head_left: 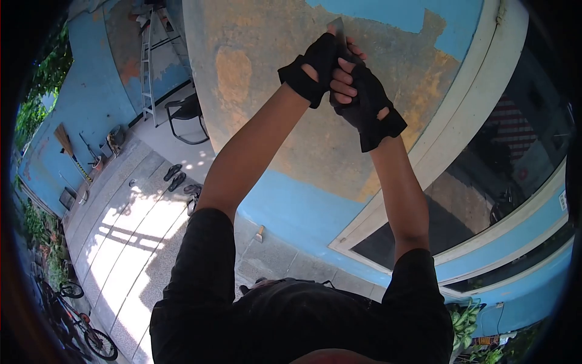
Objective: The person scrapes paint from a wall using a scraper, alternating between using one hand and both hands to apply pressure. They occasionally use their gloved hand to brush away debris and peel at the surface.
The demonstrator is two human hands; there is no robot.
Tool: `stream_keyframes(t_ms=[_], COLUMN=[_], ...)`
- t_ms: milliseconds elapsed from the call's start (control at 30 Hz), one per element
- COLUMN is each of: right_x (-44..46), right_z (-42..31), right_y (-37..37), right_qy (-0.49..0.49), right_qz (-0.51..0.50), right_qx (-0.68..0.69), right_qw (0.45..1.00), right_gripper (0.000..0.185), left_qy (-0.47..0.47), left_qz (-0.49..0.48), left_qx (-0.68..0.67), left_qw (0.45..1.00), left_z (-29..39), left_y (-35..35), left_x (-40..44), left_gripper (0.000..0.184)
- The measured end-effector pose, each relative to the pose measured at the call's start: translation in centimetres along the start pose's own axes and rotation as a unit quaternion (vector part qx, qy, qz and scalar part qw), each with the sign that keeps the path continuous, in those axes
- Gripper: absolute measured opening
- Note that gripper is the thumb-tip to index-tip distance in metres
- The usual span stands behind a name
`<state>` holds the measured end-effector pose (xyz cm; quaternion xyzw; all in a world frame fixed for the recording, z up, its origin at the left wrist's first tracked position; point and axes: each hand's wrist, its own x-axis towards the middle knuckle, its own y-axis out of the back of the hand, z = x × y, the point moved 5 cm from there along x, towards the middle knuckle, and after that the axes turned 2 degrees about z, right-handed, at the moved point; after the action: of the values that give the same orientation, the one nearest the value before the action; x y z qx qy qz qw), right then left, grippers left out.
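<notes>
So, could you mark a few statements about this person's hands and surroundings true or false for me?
1. The left hand and right hand wear black fingerless gloves. True.
2. The hands hold a bladed tool up by the wall. True.
3. That wall is entirely blue. False: a large patch has no blue.
4. A ladder stands at the left of the view. True.
5. The bicycle is at the lower right. False: it is at the lower left.
</notes>
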<state>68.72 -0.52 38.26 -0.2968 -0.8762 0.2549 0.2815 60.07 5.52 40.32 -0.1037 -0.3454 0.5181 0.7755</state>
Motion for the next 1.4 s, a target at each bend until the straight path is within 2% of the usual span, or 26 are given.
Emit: stream_keyframes(t_ms=[100,167,267,333,400,500,600,700,800,933,1000,1033,1100,1133,1200,1300,1400], right_x=[2.2,3.5,5.4,5.5,5.6,6.1,6.0,6.4,5.9,6.8,7.0,7.5,7.5,7.5,7.9,9.7,9.1], right_z=[-0.4,-0.1,-0.1,0.5,1.0,1.4,1.9,2.4,2.6,1.5,1.4,1.3,2.2,2.6,3.0,1.7,3.2], right_y=[-0.2,0.4,-0.1,-0.3,-0.8,-1.9,-2.4,-2.2,-1.5,0.0,-0.6,-0.8,-2.1,-1.6,-1.1,-1.3,-1.7], right_qy=[0.012,0.03,0.07,0.085,0.102,0.121,0.135,0.131,0.135,0.115,0.095,0.103,0.133,0.134,0.135,0.141,0.136], right_qz=[0.022,0.083,0.048,0.066,0.082,0.106,0.154,0.149,0.155,0.081,0.05,0.062,0.095,0.097,0.059,0.048,0.072], right_qx=[0.0,-0.015,-0.047,-0.054,-0.062,-0.079,-0.095,-0.1,-0.066,-0.044,-0.03,-0.027,-0.04,-0.034,-0.023,0.01,-0.042], right_qw=[1.0,0.996,0.995,0.993,0.989,0.984,0.974,0.975,0.976,0.989,0.994,0.992,0.986,0.986,0.989,0.989,0.987], right_gripper=[0.013,0.016,0.017,0.018,0.019,0.021,0.023,0.025,0.025,0.024,0.023,0.023,0.022,0.022,0.022,0.021,0.019], left_qy=[0.019,0.016,0.004,-0.001,0.028,0.0,0.031,0.045,0.053,0.02,0.008,0.007,0.038,0.044,0.034,0.01,-0.03], left_qz=[0.001,-0.005,0.002,0.01,-0.07,-0.071,-0.082,-0.064,-0.039,-0.028,0.013,0.012,-0.053,-0.05,-0.073,-0.024,-0.045], left_qx=[-0.001,0.012,0.036,0.045,0.016,0.003,-0.033,0.006,-0.021,0.044,0.089,0.088,0.007,0.009,0.1,0.125,0.096], left_qw=[1.0,1.0,0.999,0.999,0.997,0.997,0.996,0.997,0.998,0.998,0.996,0.996,0.998,0.998,0.992,0.992,0.994], left_z=[1.1,1.8,3.3,3.6,3.1,4.4,4.0,4.1,3.7,3.9,4.9,5.2,5.4,5.1,5.1,6.4,6.8], left_y=[1.2,2.0,2.6,3.1,3.4,3.8,4.1,4.3,4.1,4.0,3.7,3.9,4.2,4.5,5.0,5.5,5.6], left_x=[2.6,3.6,4.4,4.7,5.4,5.7,4.9,5.0,3.9,4.4,4.1,4.0,3.9,3.8,4.5,5.3,3.3], left_gripper=[0.044,0.043,0.04,0.039,0.039,0.038,0.036,0.035,0.036,0.038,0.037,0.037,0.037,0.037,0.039,0.041,0.043])
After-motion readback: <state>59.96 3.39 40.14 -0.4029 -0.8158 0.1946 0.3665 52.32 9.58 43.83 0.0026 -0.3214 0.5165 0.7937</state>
